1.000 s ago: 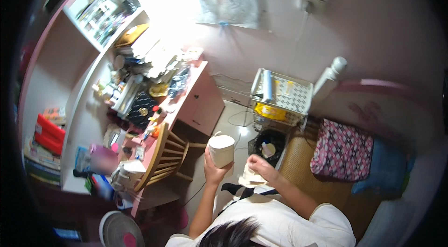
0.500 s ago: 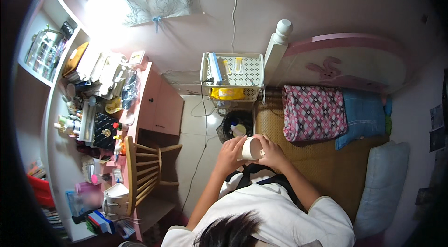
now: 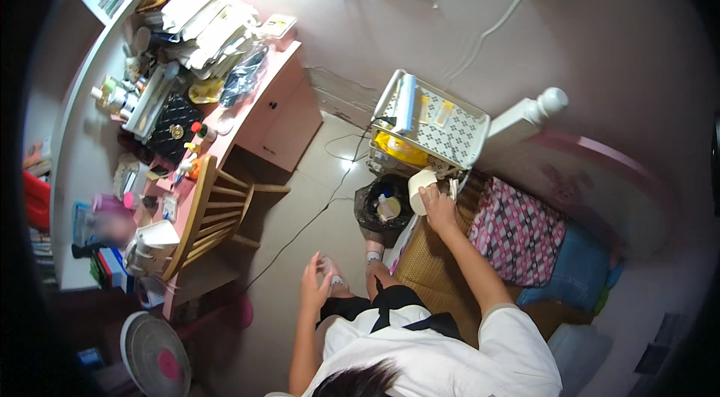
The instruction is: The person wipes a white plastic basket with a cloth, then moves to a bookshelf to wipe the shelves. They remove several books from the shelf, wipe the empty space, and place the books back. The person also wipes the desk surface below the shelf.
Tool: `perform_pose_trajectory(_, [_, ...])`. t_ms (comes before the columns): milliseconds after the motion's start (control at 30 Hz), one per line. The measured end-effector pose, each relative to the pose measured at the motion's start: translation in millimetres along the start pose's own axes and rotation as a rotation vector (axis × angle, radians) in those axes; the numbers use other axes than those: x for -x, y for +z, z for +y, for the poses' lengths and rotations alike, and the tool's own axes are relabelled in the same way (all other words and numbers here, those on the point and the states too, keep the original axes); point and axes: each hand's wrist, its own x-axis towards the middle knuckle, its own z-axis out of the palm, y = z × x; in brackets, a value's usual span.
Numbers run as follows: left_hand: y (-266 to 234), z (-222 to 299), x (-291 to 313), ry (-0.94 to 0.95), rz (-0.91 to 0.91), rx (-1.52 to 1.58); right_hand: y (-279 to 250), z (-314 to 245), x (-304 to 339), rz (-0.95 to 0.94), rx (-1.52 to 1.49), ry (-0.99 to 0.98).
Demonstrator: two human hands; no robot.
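Right grip [image 3: 441, 211]: clamped on the cream cup-shaped container, the arm reaching forward beside the bed.
Cream cup-shaped container [image 3: 419, 190]: in the right grip, at the fingertips' upper-left side; its opening cannot be made out.
Left grip [image 3: 315, 286]: fingers and thumb apart, well below and left of the right grip, over the tiled floor [image 3: 311, 183] near the person's feet.
Bagged waste bin [image 3: 366, 208]: just left of the right grip, lined with a black bag, small items inside.
Wheeled-style rack [image 3: 459, 143]: just beyond the right grip, its patterned top shelf bearing a long blue-and-white box [image 3: 406, 104]; whether the container touches the rack cannot be told.
Yellow packet [image 3: 401, 148]: on the rack's lower level, up and left of the right grip.
Woven bed mat [image 3: 429, 262]: below the right grip.
Pink-and-black checked bedding [image 3: 517, 232]: right of the right grip, next to a blue pillow [image 3: 568, 266].
Wooden chair [image 3: 193, 217]: well left of both grips, by the pink tabletop [image 3: 244, 110].
Black quilted bag [image 3: 171, 130]: on that tabletop, far left of the right grip.
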Motion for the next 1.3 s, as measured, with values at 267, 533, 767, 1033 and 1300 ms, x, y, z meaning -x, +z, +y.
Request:
perform_pose_trajectory(267, [-14.4,-17.3,68.9,-0.238,0.209,-0.036,75.3,25.4,-108.6,-0.453,0.176,0.071])
perform_pose_trajectory(533, [5.6,6.1,90.7,-0.360,0.304,-0.011,148.2,46.8,-127.0,-0.721,0.234,0.112])
perform_pose_trajectory(767, [18.0,2.8,85.4,-0.382,0.227,-0.003,173.6,63.6,-126.8,-0.750,0.568,0.138])
perform_pose_trajectory(1033, [18.4,13.5,77.5,-0.337,0.219,-0.027,107.7,43.1,-135.2,-0.741,-0.050,0.264])
perform_pose_trajectory(1300, [24.0,14.0,81.9,-0.432,0.149,-0.007,137.8,72.6,-154.5,-0.817,-0.388,0.550])
